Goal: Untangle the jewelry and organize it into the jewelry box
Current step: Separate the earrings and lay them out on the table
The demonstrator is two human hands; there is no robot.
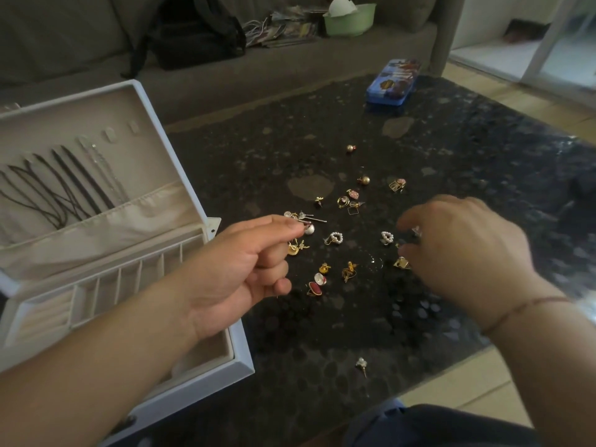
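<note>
A white jewelry box [242, 359] stands open at the left, with dark cords and a silver chain [106, 169] hanging in its lid and a row of small beige compartments [129, 279] below. Several loose earrings lie spread on the dark table, among them two pearl heart earrings [335, 237] and a red oval one [314, 288]. My left hand [245, 269] pinches a pearl earring [308, 228] between thumb and forefinger. My right hand [464, 250] reaches down with curled fingers over small pieces near a gold earring [401, 262]; what its fingertips hold is hidden.
A blue tin case [392, 83] sits at the table's far edge. One earring [362, 364] lies alone near the front edge. Behind the table a grey sofa carries a black backpack [196, 30], magazines and a green bowl [350, 21].
</note>
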